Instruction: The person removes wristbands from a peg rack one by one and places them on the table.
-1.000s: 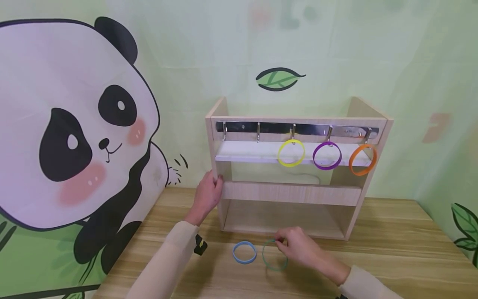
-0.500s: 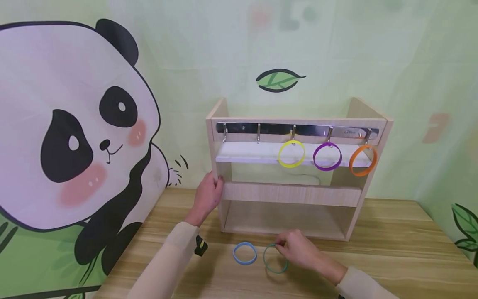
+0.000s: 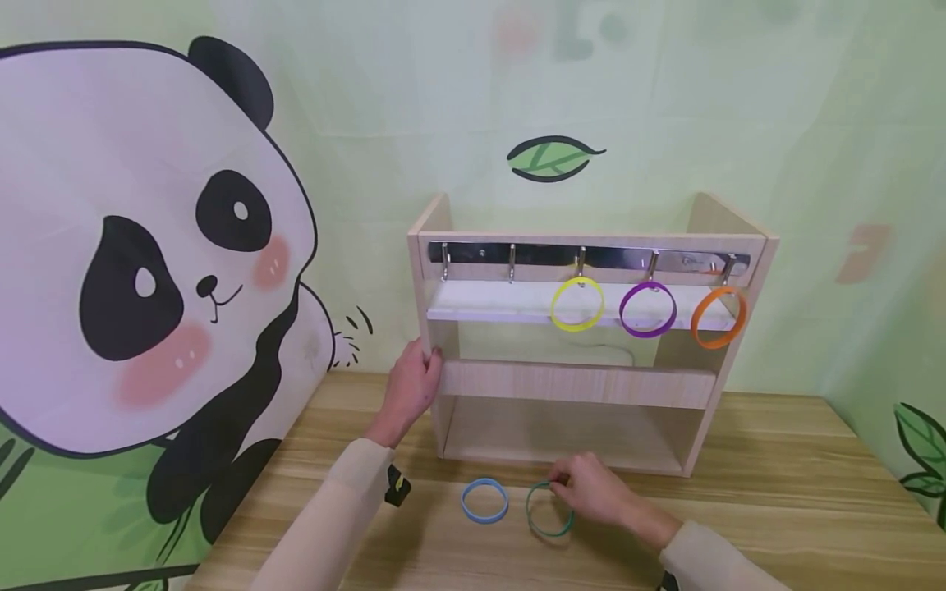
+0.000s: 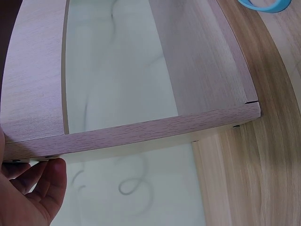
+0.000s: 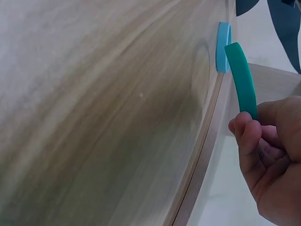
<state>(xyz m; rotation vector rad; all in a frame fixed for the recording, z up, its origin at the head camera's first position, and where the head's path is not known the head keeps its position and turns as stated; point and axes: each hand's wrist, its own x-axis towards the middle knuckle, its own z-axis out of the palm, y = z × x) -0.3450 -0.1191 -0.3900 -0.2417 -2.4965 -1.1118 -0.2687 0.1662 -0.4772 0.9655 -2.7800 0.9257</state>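
Observation:
My right hand (image 3: 597, 492) pinches a green silicone wristband (image 5: 243, 82) between thumb and fingertips at its far right edge. In the right wrist view the band stands edge-on, above the tabletop. Left of it, a light blue wristband (image 3: 484, 501) lies flat on the table. My left hand (image 3: 409, 382) grips the left side panel of a small wooden shelf (image 3: 576, 383); its fingers (image 4: 56, 181) bend against the panel's outer face. Yellow (image 3: 577, 304), purple (image 3: 647, 309) and orange (image 3: 718, 318) wristbands hang from hooks on the shelf's metal rail (image 3: 547, 254).
The rail's two leftmost hooks (image 3: 512, 263) bear no bands. A white board (image 3: 502, 302) sits behind the hanging bands. The shelf stands on a wood-grain table (image 3: 776, 460) against a green wall cloth (image 3: 414, 98) with a printed panda (image 3: 148, 246).
The green wristband, in my right hand's pinch, has shifted slightly right and toward me. My left hand has stayed on the shelf's side.

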